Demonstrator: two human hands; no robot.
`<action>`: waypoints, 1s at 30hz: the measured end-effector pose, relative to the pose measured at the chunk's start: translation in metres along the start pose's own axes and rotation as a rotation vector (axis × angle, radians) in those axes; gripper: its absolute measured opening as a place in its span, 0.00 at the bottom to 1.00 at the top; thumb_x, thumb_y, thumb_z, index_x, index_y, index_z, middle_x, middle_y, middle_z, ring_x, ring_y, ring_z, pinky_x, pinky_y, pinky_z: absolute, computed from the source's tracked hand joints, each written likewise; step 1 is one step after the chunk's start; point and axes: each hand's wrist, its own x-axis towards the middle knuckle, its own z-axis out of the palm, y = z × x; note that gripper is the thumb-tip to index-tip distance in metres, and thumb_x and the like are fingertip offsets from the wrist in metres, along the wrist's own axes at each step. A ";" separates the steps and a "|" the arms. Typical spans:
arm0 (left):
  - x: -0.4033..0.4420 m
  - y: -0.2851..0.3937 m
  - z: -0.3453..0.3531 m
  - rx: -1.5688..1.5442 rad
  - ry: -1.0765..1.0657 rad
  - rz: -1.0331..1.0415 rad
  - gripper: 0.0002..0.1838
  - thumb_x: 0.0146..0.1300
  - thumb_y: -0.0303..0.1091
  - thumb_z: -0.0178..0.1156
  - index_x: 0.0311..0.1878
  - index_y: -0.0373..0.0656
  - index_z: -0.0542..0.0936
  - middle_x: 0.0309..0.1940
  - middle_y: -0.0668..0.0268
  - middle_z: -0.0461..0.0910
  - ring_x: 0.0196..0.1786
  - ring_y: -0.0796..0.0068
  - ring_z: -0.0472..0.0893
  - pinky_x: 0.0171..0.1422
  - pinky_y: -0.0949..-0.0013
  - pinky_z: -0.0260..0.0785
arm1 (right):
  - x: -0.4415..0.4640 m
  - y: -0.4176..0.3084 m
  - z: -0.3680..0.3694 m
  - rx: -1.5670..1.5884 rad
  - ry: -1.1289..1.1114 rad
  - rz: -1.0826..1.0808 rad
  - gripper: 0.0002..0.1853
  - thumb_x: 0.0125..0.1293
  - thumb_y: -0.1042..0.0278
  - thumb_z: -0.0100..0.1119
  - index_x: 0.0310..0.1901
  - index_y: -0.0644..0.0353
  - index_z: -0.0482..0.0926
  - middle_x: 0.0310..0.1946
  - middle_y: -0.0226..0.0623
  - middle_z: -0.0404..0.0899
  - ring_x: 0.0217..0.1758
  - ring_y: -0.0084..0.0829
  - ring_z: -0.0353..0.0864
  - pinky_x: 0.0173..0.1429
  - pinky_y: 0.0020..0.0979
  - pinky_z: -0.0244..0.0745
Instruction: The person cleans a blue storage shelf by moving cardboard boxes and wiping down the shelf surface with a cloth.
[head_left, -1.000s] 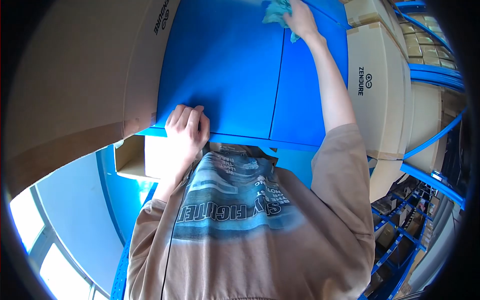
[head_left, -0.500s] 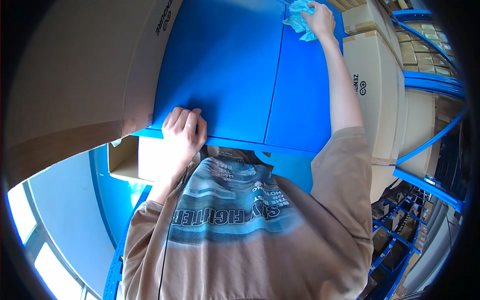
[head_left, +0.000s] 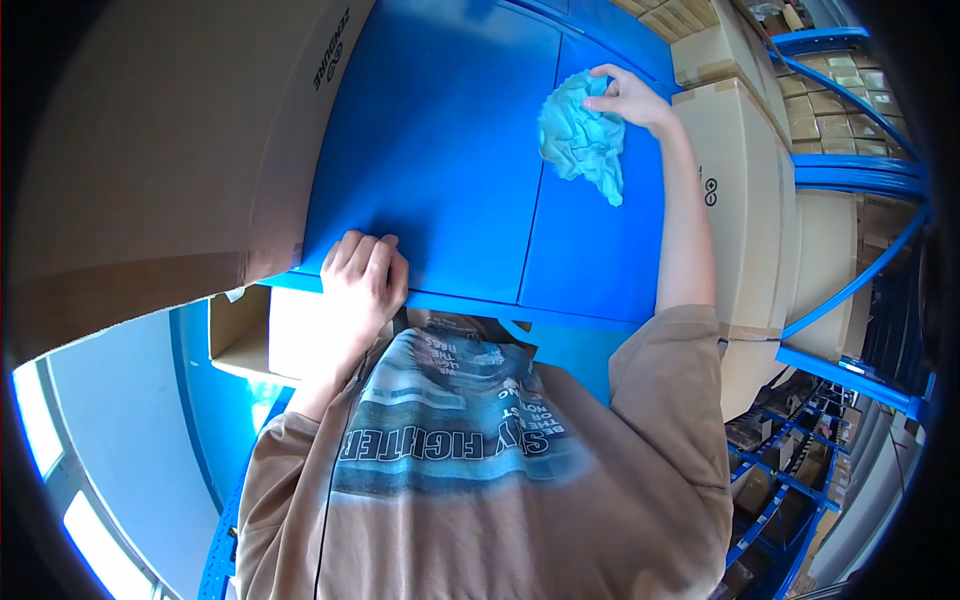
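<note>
A crumpled teal cloth point(head_left: 582, 135) hangs from the fingers of my right hand point(head_left: 628, 98), pinched between thumb and fingers over the right part of the blue surface point(head_left: 450, 150). A dark seam runs through that surface, partly behind the cloth. Near the front edge, at the left, my left hand point(head_left: 365, 280) rests on the blue surface with its fingers curled together. Its fingertips are turned out of sight, so anything under them is hidden.
A large cardboard box point(head_left: 170, 150) stands close on the left. More cardboard boxes point(head_left: 740, 210) line the right side, beside blue rack beams point(head_left: 860, 170). Below the front edge at the left is an open carton point(head_left: 240, 335). Windows point(head_left: 105, 545) are at lower left.
My right hand has come back toward me with the cloth, which now hangs more spread out below the fingers. My left hand has stayed at the front edge.
</note>
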 end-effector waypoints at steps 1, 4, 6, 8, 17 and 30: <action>0.000 0.001 -0.001 0.003 -0.017 -0.007 0.04 0.56 0.20 0.67 0.35 0.39 0.85 0.27 0.64 0.81 0.30 0.69 0.77 0.35 0.69 0.75 | 0.002 0.009 0.011 -0.103 0.176 0.009 0.23 0.71 0.57 0.74 0.61 0.59 0.84 0.41 0.37 0.85 0.42 0.29 0.83 0.55 0.30 0.80; 0.001 0.003 -0.005 0.012 -0.069 -0.028 0.03 0.57 0.19 0.67 0.34 0.38 0.86 0.28 0.62 0.84 0.31 0.68 0.79 0.37 0.69 0.78 | 0.010 0.015 0.038 -0.411 0.704 0.040 0.21 0.68 0.61 0.75 0.59 0.59 0.84 0.43 0.38 0.84 0.44 0.33 0.83 0.55 0.33 0.80; 0.002 0.002 -0.007 0.010 -0.066 -0.019 0.03 0.58 0.19 0.67 0.34 0.38 0.86 0.28 0.62 0.84 0.31 0.68 0.79 0.38 0.69 0.78 | -0.007 -0.010 0.052 -0.423 0.736 0.006 0.16 0.65 0.67 0.75 0.53 0.58 0.87 0.46 0.45 0.83 0.52 0.44 0.84 0.60 0.43 0.81; 0.000 0.002 -0.006 0.008 -0.071 -0.027 0.03 0.58 0.20 0.68 0.35 0.38 0.86 0.28 0.62 0.84 0.31 0.68 0.79 0.38 0.69 0.79 | -0.015 -0.023 0.075 -0.363 0.722 -0.069 0.14 0.65 0.69 0.75 0.52 0.59 0.88 0.50 0.44 0.83 0.55 0.45 0.84 0.64 0.43 0.81; -0.003 0.000 -0.004 -0.001 -0.042 -0.011 0.04 0.57 0.20 0.67 0.35 0.39 0.85 0.28 0.63 0.82 0.31 0.68 0.78 0.37 0.68 0.76 | -0.042 -0.020 0.105 -0.252 0.460 -0.348 0.13 0.66 0.73 0.73 0.52 0.62 0.91 0.64 0.39 0.83 0.70 0.46 0.79 0.78 0.44 0.73; 0.001 0.002 -0.007 -0.013 -0.080 -0.025 0.04 0.58 0.19 0.68 0.35 0.39 0.86 0.30 0.63 0.84 0.32 0.67 0.80 0.39 0.68 0.79 | -0.104 -0.046 0.110 -0.249 0.250 -0.380 0.14 0.68 0.73 0.71 0.55 0.62 0.89 0.71 0.39 0.79 0.75 0.46 0.77 0.80 0.44 0.70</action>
